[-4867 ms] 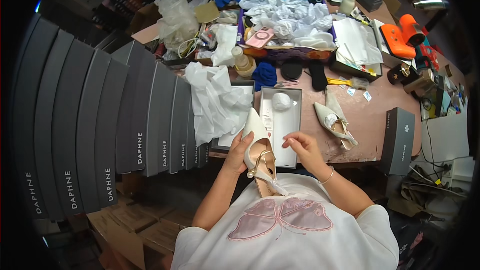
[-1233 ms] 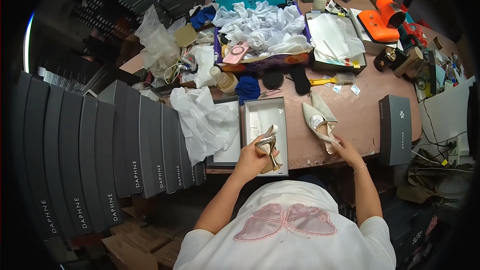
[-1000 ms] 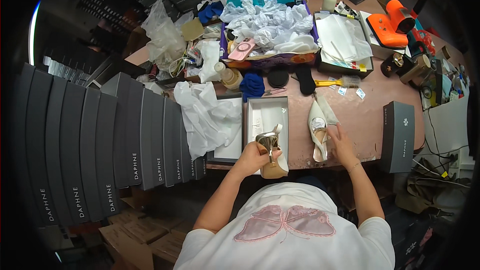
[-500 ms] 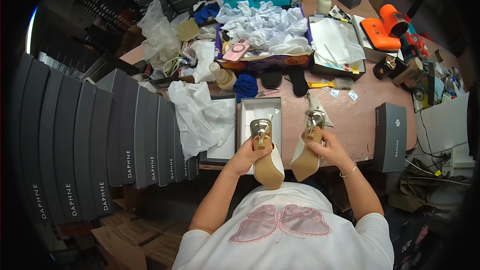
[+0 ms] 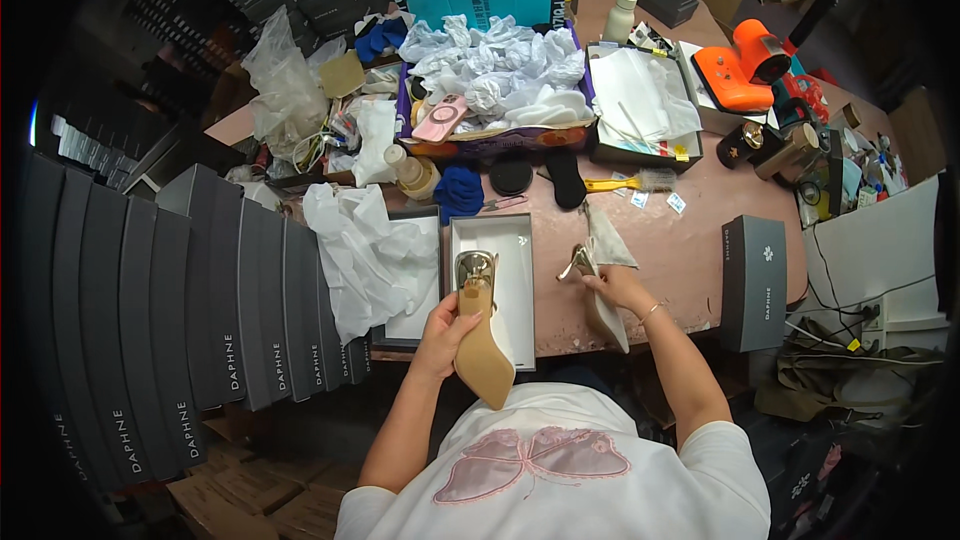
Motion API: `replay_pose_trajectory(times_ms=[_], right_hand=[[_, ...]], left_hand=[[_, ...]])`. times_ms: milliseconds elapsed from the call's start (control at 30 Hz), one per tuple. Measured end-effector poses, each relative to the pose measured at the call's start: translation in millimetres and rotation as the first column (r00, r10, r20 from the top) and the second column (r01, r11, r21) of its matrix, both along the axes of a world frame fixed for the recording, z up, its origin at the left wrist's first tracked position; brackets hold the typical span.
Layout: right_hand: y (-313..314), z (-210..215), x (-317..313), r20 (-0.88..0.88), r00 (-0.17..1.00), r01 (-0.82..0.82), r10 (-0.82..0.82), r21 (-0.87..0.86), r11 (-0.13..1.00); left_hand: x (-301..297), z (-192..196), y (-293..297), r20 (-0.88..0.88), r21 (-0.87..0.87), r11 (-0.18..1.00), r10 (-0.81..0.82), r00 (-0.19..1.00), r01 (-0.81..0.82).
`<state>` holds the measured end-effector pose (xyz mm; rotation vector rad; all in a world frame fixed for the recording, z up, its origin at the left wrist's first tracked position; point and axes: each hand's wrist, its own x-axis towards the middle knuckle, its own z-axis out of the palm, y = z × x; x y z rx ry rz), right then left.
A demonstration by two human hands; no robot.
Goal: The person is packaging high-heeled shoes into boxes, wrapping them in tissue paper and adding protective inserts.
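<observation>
In my left hand (image 5: pixel 442 336), fingers closed around its side, is a white high-heeled shoe (image 5: pixel 484 345) with its tan sole facing up and a shiny gold heel. My right hand (image 5: pixel 622 288) grips the matching shoe (image 5: pixel 603 312), turned on its side near the table's front edge with its gold heel pointing left. Behind the left shoe lies an open grey shoebox (image 5: pixel 516 280) with a white inside. Next to it, crumpled white tissue paper (image 5: pixel 362 252) spills over another open box part (image 5: pixel 417 302). A pale cloth (image 5: pixel 610 245) rests just beyond my right hand.
Upright dark shoeboxes (image 5: pixel 210 290) line the left side. A closed shoebox (image 5: pixel 754 285) stands at the right. Farther back are a box of crumpled paper (image 5: pixel 500 140), a yellow-handled brush (image 5: pixel 625 182), a blue cloth (image 5: pixel 459 191) and an orange device (image 5: pixel 735 78).
The right shoe has turned from sole-up onto its side and moved away from the left one. My left hand still holds its shoe sole-up. The whole view has shifted slightly.
</observation>
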<state>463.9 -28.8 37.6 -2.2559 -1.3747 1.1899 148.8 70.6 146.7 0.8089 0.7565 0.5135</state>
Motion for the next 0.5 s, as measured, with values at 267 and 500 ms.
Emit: replay_pose_trajectory(times_ms=[267,500], right_hand=[[154.2,-19.6,34.9,0.430,0.871,-0.025,-0.240,0.526,0.850],[175.0,-35.6,4.7,0.354,0.920,-0.133,-0.169,0.687,0.715]], left_hand=[[-4.4,12.6,5.8,-0.230,0.211,0.972,-0.054,0.972,0.104],[-10.1,14.0,10.7,-0.421,0.398,0.910,0.068,0.904,0.117]])
